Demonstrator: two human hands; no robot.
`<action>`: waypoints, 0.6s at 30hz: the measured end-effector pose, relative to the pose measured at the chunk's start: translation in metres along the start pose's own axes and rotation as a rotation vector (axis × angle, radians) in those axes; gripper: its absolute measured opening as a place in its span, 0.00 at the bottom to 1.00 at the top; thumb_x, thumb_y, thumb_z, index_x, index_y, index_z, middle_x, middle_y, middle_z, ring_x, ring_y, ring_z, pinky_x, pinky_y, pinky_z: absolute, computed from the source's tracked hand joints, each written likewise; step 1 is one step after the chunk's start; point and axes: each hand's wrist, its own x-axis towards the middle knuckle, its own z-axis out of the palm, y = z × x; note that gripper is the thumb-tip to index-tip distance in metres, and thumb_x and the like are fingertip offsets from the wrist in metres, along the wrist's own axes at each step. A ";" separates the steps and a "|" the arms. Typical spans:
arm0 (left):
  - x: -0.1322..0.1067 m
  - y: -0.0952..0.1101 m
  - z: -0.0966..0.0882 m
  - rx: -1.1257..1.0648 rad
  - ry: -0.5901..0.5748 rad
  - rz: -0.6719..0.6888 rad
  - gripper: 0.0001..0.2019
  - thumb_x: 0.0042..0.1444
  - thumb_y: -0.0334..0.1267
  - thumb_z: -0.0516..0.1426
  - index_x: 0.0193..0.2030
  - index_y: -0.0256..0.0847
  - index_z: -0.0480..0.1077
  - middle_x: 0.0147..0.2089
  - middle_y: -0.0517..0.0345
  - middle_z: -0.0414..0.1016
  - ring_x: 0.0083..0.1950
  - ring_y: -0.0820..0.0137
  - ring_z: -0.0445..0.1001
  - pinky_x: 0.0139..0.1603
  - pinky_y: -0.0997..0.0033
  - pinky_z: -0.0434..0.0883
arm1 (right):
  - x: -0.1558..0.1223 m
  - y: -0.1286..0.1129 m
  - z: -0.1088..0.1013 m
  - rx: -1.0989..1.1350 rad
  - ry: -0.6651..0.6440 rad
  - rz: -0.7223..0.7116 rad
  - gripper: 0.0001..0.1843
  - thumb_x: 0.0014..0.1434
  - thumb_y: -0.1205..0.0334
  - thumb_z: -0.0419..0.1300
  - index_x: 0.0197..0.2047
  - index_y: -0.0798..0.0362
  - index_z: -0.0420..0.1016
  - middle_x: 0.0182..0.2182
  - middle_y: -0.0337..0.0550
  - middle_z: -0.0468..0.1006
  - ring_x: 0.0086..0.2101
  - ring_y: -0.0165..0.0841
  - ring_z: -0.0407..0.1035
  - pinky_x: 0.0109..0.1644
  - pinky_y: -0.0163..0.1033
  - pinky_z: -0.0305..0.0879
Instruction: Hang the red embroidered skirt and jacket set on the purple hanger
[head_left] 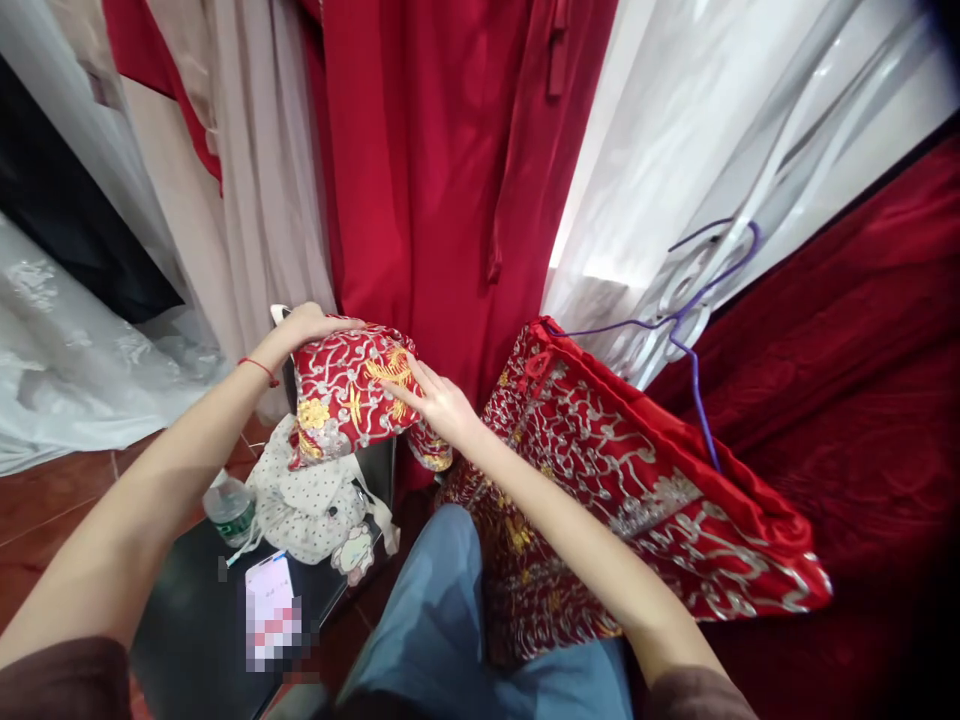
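A red embroidered garment point(349, 390) with silver scrolls and gold flowers lies bunched over the back of a black chair at centre left. Across its upper edge rests my left hand point(319, 323), fingers stretched out over the cloth. My right hand point(437, 398) reaches in from the right, its fingers extended and touching the garment near a gold feather-like motif. Close to my right forearm, a matching red embroidered skirt point(585, 450) hangs from a purple hanger point(679, 320). The skirt's lower part lies by my knees.
On the black seat point(187, 610) are a dotted cream bag point(300, 500), a water bottle point(229, 508) and a phone point(270, 605) with its screen lit. Long red fabric point(442, 180) hangs behind, with white sheer cloth point(652, 150) to the right and pale gowns at left.
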 end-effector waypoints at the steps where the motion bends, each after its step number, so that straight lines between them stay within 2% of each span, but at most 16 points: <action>1: -0.003 0.002 -0.003 -0.029 0.013 0.030 0.28 0.34 0.66 0.67 0.18 0.42 0.67 0.21 0.47 0.72 0.32 0.48 0.78 0.39 0.47 0.74 | 0.000 0.004 -0.005 0.004 0.014 -0.003 0.36 0.67 0.76 0.51 0.73 0.38 0.58 0.73 0.52 0.53 0.69 0.44 0.57 0.61 0.50 0.71; 3: -0.012 0.006 -0.013 -0.182 0.104 0.146 0.24 0.37 0.61 0.68 0.22 0.41 0.69 0.23 0.52 0.73 0.32 0.55 0.77 0.40 0.52 0.75 | 0.004 0.011 -0.019 0.006 0.065 -0.008 0.36 0.67 0.76 0.51 0.73 0.40 0.57 0.73 0.50 0.54 0.69 0.45 0.56 0.63 0.50 0.70; 5: -0.022 0.007 -0.027 -0.420 0.248 0.253 0.21 0.41 0.58 0.67 0.27 0.42 0.69 0.25 0.59 0.72 0.31 0.64 0.73 0.40 0.58 0.75 | 0.013 0.014 -0.034 0.008 0.135 -0.011 0.36 0.66 0.76 0.51 0.74 0.43 0.56 0.73 0.50 0.54 0.70 0.46 0.55 0.65 0.52 0.68; 7: -0.029 0.001 -0.041 -0.638 0.375 0.305 0.21 0.44 0.56 0.67 0.30 0.42 0.67 0.26 0.64 0.70 0.30 0.71 0.68 0.39 0.63 0.74 | 0.025 0.008 -0.046 0.016 0.208 -0.015 0.37 0.65 0.77 0.51 0.75 0.44 0.55 0.73 0.49 0.54 0.70 0.46 0.53 0.67 0.53 0.65; 8: -0.031 -0.005 -0.047 -0.704 0.406 0.317 0.21 0.45 0.56 0.67 0.31 0.42 0.67 0.27 0.65 0.69 0.30 0.73 0.67 0.40 0.64 0.74 | 0.030 0.003 -0.049 0.021 0.235 -0.023 0.38 0.65 0.77 0.51 0.75 0.44 0.55 0.73 0.49 0.54 0.71 0.46 0.52 0.68 0.54 0.63; 10: -0.033 -0.027 -0.052 -0.688 0.378 0.309 0.22 0.45 0.57 0.66 0.32 0.41 0.67 0.29 0.66 0.69 0.32 0.74 0.66 0.43 0.64 0.73 | 0.039 -0.010 -0.047 0.029 0.248 -0.058 0.38 0.65 0.76 0.50 0.75 0.45 0.54 0.73 0.49 0.55 0.71 0.44 0.52 0.70 0.53 0.59; 13: -0.037 -0.072 -0.041 -0.479 0.211 0.184 0.24 0.41 0.60 0.66 0.29 0.42 0.69 0.28 0.61 0.71 0.34 0.66 0.70 0.43 0.59 0.72 | 0.037 -0.027 -0.030 0.036 0.167 -0.093 0.41 0.62 0.74 0.55 0.76 0.48 0.52 0.73 0.55 0.55 0.71 0.47 0.51 0.71 0.58 0.53; 15: -0.042 -0.096 -0.023 -0.370 0.104 0.064 0.24 0.40 0.61 0.67 0.29 0.42 0.69 0.29 0.55 0.75 0.36 0.58 0.75 0.41 0.58 0.72 | 0.029 -0.027 -0.014 0.037 0.099 -0.020 0.45 0.58 0.72 0.60 0.76 0.50 0.52 0.73 0.62 0.53 0.70 0.54 0.51 0.69 0.63 0.52; 16: -0.044 -0.102 -0.014 -0.328 0.088 0.021 0.23 0.42 0.60 0.66 0.31 0.42 0.69 0.33 0.51 0.77 0.38 0.55 0.77 0.42 0.57 0.73 | 0.024 -0.024 -0.007 0.037 0.078 0.040 0.45 0.57 0.70 0.62 0.76 0.51 0.53 0.72 0.65 0.53 0.70 0.56 0.52 0.68 0.64 0.53; 18: -0.047 -0.097 0.002 -0.250 0.168 0.017 0.22 0.50 0.57 0.62 0.41 0.40 0.71 0.45 0.44 0.80 0.46 0.52 0.78 0.48 0.56 0.73 | 0.016 -0.015 0.004 0.017 0.050 0.080 0.44 0.57 0.71 0.60 0.75 0.50 0.54 0.71 0.66 0.55 0.68 0.55 0.56 0.66 0.60 0.58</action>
